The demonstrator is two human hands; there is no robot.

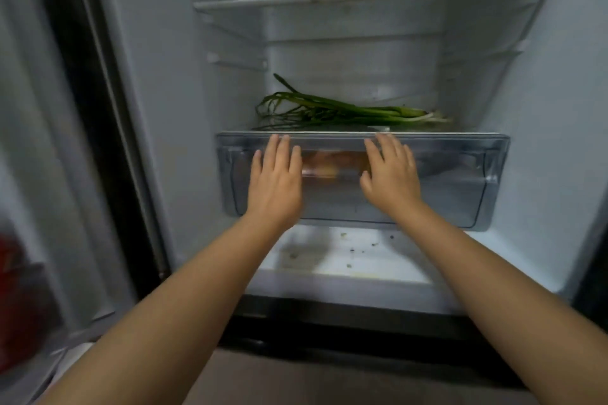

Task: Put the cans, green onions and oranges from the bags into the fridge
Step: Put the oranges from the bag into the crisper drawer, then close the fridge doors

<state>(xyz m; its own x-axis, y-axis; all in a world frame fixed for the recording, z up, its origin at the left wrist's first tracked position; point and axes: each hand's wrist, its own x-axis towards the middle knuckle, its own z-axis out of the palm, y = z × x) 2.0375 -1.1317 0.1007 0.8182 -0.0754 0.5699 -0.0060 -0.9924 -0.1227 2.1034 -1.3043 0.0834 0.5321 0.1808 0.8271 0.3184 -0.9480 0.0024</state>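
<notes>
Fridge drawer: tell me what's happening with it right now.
A person has both palms flat against the front of the clear fridge drawer, left hand and right hand with fingers straight, as if pushing it in. Orange shapes, likely the oranges, show blurred through the plastic between the hands. The green onions lie on the shelf directly above the drawer. No cans are visible in the fridge.

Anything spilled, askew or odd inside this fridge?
Yes: small dark and greenish crumbs litter the fridge floor below the clear drawer. The green onions lie flat on their shelf; nothing looks damaged.
</notes>
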